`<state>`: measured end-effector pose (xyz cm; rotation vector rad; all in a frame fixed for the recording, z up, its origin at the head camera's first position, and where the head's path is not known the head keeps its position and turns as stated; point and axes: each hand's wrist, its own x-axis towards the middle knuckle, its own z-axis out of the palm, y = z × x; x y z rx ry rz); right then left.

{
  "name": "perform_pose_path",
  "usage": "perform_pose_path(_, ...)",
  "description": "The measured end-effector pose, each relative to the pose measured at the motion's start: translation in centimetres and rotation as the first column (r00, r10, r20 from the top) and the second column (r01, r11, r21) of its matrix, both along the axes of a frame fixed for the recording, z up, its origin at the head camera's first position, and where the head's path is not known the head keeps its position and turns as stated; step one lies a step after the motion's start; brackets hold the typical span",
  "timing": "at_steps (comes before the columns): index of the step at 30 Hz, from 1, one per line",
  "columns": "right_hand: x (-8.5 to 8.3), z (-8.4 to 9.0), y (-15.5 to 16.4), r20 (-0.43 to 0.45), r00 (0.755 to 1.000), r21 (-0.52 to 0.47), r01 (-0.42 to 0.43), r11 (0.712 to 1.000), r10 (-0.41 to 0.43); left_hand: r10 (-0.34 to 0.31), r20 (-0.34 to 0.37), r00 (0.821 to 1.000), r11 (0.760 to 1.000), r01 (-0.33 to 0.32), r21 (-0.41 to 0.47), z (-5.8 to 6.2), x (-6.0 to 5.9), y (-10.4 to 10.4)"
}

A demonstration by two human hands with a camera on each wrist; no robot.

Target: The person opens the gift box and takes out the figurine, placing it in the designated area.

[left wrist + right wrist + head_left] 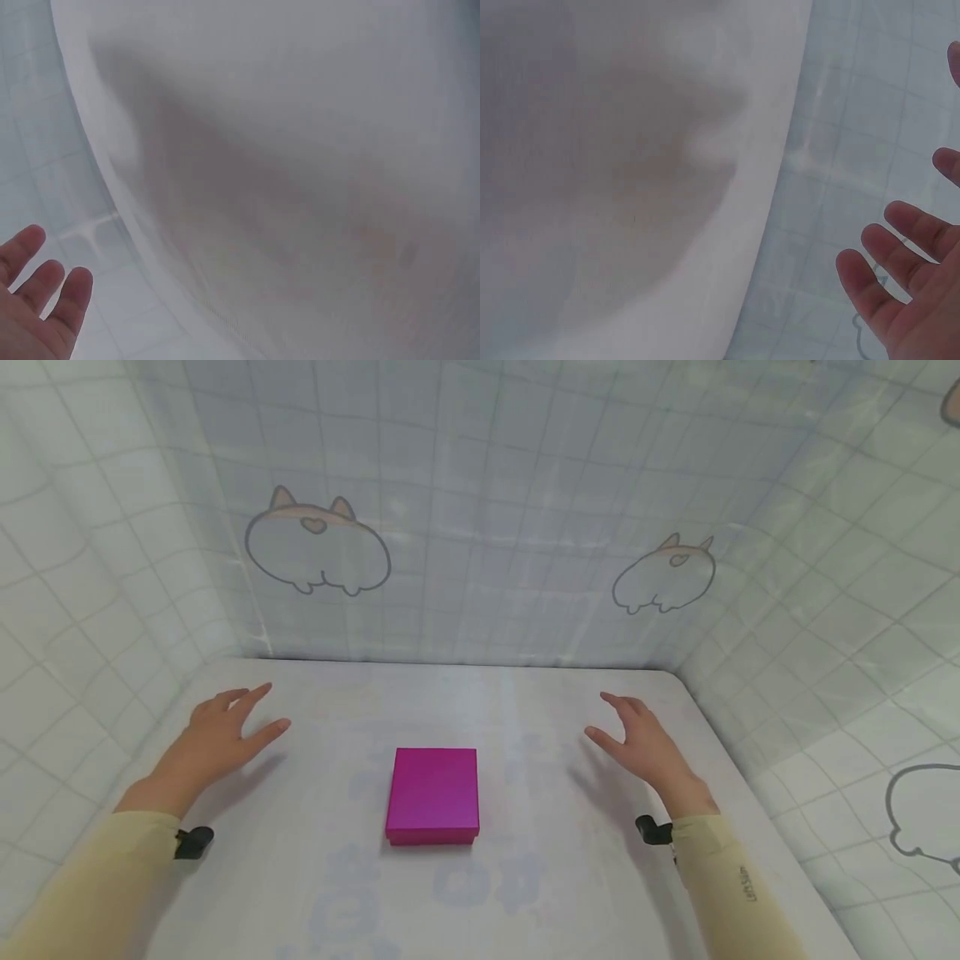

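Note:
A square magenta box [433, 791] with its lid on sits on the white table, near the middle of the head view. To its left, my left hand [219, 737] hovers over the table with relaxed, spread fingers and holds nothing. On the other side, my right hand [642, 742] is likewise raised, thumb and fingers apart, well away from the box. In the left wrist view, some fingers [71, 304] show at the lower left corner. The right wrist view catches loosely bent fingers [866, 281] at its right edge, with the hand's shadow falling on the tabletop.
The white table [330, 702] has faint blue printed shapes. Behind it and at both sides hang sheets [480, 527] with a grid pattern and cartoon animal drawings. Each wrist carries a small black device, such as the one on the right [654, 831].

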<state>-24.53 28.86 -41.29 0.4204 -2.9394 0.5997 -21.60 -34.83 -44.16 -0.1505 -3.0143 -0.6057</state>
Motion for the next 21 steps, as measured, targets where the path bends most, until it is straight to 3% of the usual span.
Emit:
perform_pose_path(8, 0.8, 0.2, -1.1, -0.031, 0.999, -0.048, -0.024, 0.999, 0.023, -0.010, -0.017, 1.000, 0.999, 0.011, 0.044, 0.3, 1.1, 1.7)
perform_pose_path(21, 2.0, -0.2, -3.9, 0.024, 0.999, -0.101, -0.036, 0.994, 0.039, -0.017, -0.001, 1.000, 0.996, 0.017, 0.084, -0.2, 2.1, 3.3)
